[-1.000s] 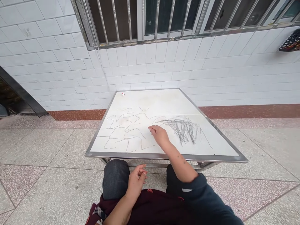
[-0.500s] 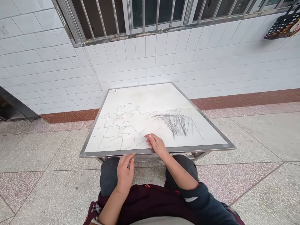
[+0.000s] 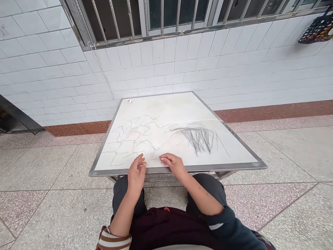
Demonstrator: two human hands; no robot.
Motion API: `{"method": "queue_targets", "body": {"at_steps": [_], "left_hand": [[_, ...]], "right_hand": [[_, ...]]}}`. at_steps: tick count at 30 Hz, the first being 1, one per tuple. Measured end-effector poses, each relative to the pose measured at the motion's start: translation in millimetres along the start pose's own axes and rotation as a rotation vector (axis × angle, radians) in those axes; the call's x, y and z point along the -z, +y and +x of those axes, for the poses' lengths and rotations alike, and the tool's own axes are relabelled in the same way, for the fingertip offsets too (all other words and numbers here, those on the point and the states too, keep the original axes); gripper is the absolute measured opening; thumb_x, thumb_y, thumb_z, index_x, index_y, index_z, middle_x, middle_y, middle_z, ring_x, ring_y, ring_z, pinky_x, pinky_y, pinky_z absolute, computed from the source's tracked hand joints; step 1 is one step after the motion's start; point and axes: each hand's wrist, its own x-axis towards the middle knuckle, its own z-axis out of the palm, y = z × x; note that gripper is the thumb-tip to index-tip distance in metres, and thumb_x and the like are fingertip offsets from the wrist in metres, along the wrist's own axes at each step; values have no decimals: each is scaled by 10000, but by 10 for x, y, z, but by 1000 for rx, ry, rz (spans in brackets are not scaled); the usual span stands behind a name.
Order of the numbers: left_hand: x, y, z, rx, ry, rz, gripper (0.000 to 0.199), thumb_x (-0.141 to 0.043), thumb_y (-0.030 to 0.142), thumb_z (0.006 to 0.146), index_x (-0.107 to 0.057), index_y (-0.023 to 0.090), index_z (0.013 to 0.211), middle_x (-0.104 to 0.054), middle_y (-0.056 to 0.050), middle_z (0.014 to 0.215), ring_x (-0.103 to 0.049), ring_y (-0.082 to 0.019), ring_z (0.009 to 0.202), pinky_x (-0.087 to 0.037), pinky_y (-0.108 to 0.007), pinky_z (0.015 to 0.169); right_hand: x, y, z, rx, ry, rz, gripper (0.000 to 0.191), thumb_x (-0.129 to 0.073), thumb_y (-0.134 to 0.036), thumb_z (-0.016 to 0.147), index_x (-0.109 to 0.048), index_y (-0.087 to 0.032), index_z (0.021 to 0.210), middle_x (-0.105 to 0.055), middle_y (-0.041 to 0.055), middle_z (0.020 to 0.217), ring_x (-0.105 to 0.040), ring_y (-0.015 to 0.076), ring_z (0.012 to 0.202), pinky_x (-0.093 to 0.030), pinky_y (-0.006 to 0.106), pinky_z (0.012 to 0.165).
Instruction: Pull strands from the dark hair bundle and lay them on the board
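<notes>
Thin dark wires lie on a white-topped table in front of me. Bent, zigzag wires (image 3: 135, 132) are scattered over its left half, and a loose bundle of straighter wires (image 3: 201, 137) lies to the right. At the near edge, my right hand (image 3: 173, 164) is closed, thumb and fingertips pinched on the end of a thin bent wire (image 3: 154, 154). My left hand (image 3: 137, 171) is just left of it, fingers curved and apart, over the near edge beside the bent wires. I see nothing held in it.
The table (image 3: 166, 100) has a grey metal rim and stands against a white tiled wall (image 3: 166, 78). A small red-and-white object (image 3: 130, 101) sits at its far left corner. Above is a barred window (image 3: 169, 17); a dotted bag (image 3: 316, 31) hangs at upper right.
My left hand has moved up and forward, from below the near edge to over the tabletop. My right hand has shifted slightly down, its fingers drawn closer together.
</notes>
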Motion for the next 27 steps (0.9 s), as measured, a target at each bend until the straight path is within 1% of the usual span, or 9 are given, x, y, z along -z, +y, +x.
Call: {"method": "queue_targets", "body": {"at_steps": [3,7,10,12,14,17,19,23,27], "left_hand": [[-64,-16,23,137,-16,-204,434,-630,370,776,-578,197,1170,-649,-98,1033,-631,-199,901,-522,-325,744],[-109,45,44,309,-31,-421,485,-700,370,714,-570,152,1127,-677,-90,898,-663,-194,813,-541,-336,713],[-112,103,17,331,-45,-472,502,-725,365,690,-570,134,1108,-682,-74,816,-667,-177,760,-539,-334,713],[-106,134,-16,335,-51,-490,513,-743,355,669,-577,136,1102,-680,-52,780,-661,-157,726,-533,-321,716],[-98,162,-52,331,-54,-510,520,-752,341,659,-579,143,1108,-675,-30,750,-653,-141,696,-527,-307,711],[-95,201,-104,304,-55,-571,489,-749,302,672,-589,158,1110,-665,-11,735,-643,-127,688,-516,-282,700],[-105,224,-138,293,-54,-621,452,-746,281,678,-607,165,1092,-660,-4,741,-636,-118,690,-508,-265,694],[-147,252,-205,289,-46,-680,453,-749,268,673,-624,183,1099,-641,10,740,-620,-103,691,-490,-236,677],[-158,243,-239,253,-46,-692,486,-735,262,688,-609,184,1150,-629,7,748,-610,-103,703,-481,-234,676]], "right_hand": [[46,-77,-19,84,-31,-24,244,-541,-415,825,-689,-227,874,-669,32,800,-639,168,705,-550,318,678],[134,-232,-58,239,-141,-116,261,-485,-396,879,-694,-250,938,-673,39,812,-630,167,733,-532,320,714],[180,-358,-95,320,-223,-150,253,-482,-377,888,-694,-255,955,-682,43,852,-632,171,805,-513,321,769],[193,-424,-117,330,-266,-135,239,-507,-378,876,-694,-249,953,-680,43,851,-630,167,795,-508,317,768],[192,-469,-135,280,-281,-78,237,-517,-387,869,-692,-242,934,-673,38,834,-627,159,749,-513,310,732],[170,-502,-151,176,-245,78,228,-549,-393,845,-687,-219,897,-661,34,823,-620,148,712,-516,299,694],[143,-510,-160,95,-228,229,227,-568,-393,832,-678,-200,880,-665,38,839,-621,144,723,-513,296,701],[77,-492,-190,-132,-216,542,256,-585,-425,816,-640,-180,864,-684,55,889,-629,135,748,-511,283,709],[27,-419,-205,-290,-175,643,301,-621,-463,782,-636,-173,862,-685,62,879,-626,120,731,-505,248,691]]}}
